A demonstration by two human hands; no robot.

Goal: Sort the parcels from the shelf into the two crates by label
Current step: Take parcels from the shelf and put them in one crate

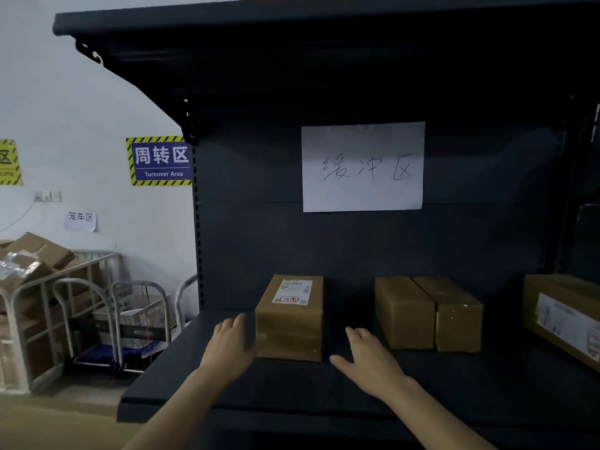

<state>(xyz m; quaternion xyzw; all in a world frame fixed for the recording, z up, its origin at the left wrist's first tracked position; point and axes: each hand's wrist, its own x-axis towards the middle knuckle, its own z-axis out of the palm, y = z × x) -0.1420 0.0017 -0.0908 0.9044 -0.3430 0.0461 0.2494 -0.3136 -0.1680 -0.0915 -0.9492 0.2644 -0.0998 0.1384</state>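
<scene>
Three cardboard parcels stood on the dark metal shelf [292,384].

The left parcel [290,326] sat toward the near-centre of the shelf board. It carried a white shipping label [293,292] on its top face. The middle parcel [425,313] stood to its right, clearly apart from it, with a taped seam along its top. The right parcel [561,313] lay at the frame's right edge, partly cut off, with a label on its near side.

The left hand [232,342] was held just beside the left face of the left parcel, fingers straight and gripping nothing. Contact with the box could not be confirmed because of shadow. The right hand [370,362] hovered over the shelf board to the right of the same parcel, between it and the middle parcel, with fingers spread, thumb out and nothing in it.

A white paper sheet [362,167] with handwritten characters was fixed to the shelf's back panel above the parcels. On the far wall to the left hung a sign [160,160] reading "Turnover Area". Below it stood a cage trolley [39,287] loaded with cartons.
</scene>
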